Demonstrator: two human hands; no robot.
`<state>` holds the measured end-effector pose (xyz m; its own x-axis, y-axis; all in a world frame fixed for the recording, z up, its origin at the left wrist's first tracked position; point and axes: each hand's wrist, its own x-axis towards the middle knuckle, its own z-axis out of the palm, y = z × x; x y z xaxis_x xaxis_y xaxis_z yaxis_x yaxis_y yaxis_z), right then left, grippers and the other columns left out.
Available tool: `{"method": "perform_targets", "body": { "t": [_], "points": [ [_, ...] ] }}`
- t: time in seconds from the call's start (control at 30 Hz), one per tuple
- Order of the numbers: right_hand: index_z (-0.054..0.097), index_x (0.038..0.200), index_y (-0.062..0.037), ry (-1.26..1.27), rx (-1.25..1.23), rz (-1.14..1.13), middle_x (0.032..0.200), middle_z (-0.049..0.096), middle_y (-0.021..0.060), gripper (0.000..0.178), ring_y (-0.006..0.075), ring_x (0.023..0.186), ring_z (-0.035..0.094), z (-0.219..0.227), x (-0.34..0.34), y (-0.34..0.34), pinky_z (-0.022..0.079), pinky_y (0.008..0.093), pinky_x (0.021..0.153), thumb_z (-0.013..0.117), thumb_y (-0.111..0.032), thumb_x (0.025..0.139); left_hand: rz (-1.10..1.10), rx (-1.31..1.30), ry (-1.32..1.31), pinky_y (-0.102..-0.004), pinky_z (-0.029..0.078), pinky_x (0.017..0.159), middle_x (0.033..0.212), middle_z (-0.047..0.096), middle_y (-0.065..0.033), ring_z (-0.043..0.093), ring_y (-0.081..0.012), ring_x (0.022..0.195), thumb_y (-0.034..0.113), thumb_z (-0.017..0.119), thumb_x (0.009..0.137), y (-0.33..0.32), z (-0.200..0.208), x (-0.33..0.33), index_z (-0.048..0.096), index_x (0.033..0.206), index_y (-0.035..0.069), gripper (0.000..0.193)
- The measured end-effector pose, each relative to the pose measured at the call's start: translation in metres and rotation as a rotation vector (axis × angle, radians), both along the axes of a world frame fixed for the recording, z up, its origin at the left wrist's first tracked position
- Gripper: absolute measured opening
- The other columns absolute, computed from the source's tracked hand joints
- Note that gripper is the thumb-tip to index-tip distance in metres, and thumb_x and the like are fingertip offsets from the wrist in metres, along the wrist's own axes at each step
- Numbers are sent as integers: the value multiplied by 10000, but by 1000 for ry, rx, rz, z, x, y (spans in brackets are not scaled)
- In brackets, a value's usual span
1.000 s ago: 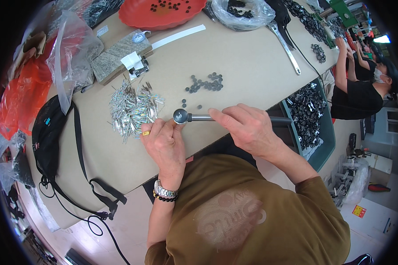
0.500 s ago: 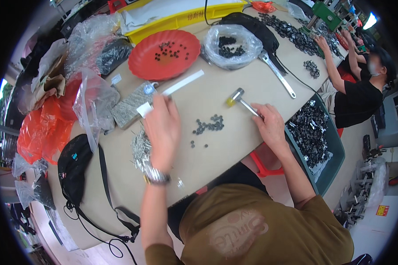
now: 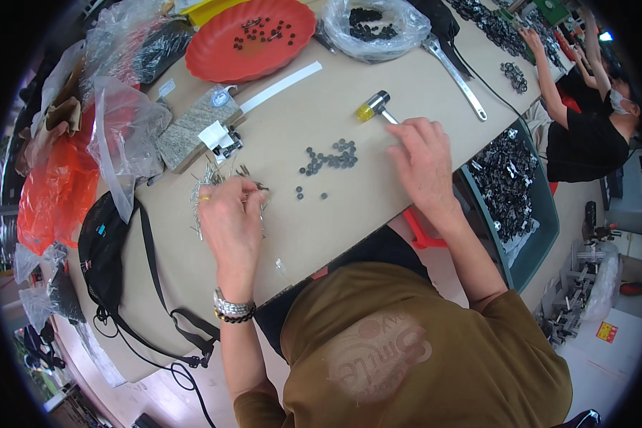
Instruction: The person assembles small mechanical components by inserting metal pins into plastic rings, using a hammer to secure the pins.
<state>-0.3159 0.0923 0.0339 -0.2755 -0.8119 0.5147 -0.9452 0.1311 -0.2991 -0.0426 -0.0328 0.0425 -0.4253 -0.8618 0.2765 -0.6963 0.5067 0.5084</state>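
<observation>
My left hand [image 3: 232,214] is over a loose pile of thin metal pins [image 3: 198,207], its fingers drawn together on some of them; the exact grip is partly hidden. My right hand [image 3: 424,167] hovers over the handle of a small hammer [image 3: 373,105] with a yellow and dark head, thumb apart from the fingers. The hammer lies on the table. Between my hands is a scatter of small dark round pieces [image 3: 329,157]. Beyond my left hand, a small black part [image 3: 228,146] rests by a white label at the end of a grey stone block [image 3: 192,132].
A red plate [image 3: 221,60] and a clear bag [image 3: 371,46] hold black pieces at the back. An adjustable wrench [image 3: 456,78] lies at the right. A green bin [image 3: 546,235] of black parts stands beside the table. A black pouch [image 3: 118,250] lies at left. A co-worker [image 3: 588,132] sits at far right.
My left hand has come from beside the stone block down to the pin pile and closed there. My right hand's fingers have loosened from the hammer handle. The view has tilted downward.
</observation>
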Motion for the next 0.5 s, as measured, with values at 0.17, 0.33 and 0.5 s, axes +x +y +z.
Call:
{"method": "perform_targets", "body": {
  "t": [0.17,0.33,0.5],
  "points": [
    [689,951,-109,-152,75,353,947,603,30,191,250,951,565,-3,50,-4,410,389,818,778,-96,783,-21,-7,-79,-406,428,777,761,667,-82,546,-278,811,104,780,799,19,-17,1,682,812,61,108],
    [677,903,-114,-233,168,401,919,596,20,170,237,939,564,-16,71,-12,403,385,806,792,-115,778,-32,-216,-266,-424,410,812,889,665,-103,560,-303,915,56,707,846,26,-25,-3,641,893,51,81],
    [670,883,-108,-253,173,443,896,590,29,144,239,919,561,-22,74,-17,414,390,810,780,-110,790,-56,-232,-291,-433,410,837,905,631,-127,556,-325,907,14,645,866,32,-19,-3,591,955,22,104]
  ]
}}
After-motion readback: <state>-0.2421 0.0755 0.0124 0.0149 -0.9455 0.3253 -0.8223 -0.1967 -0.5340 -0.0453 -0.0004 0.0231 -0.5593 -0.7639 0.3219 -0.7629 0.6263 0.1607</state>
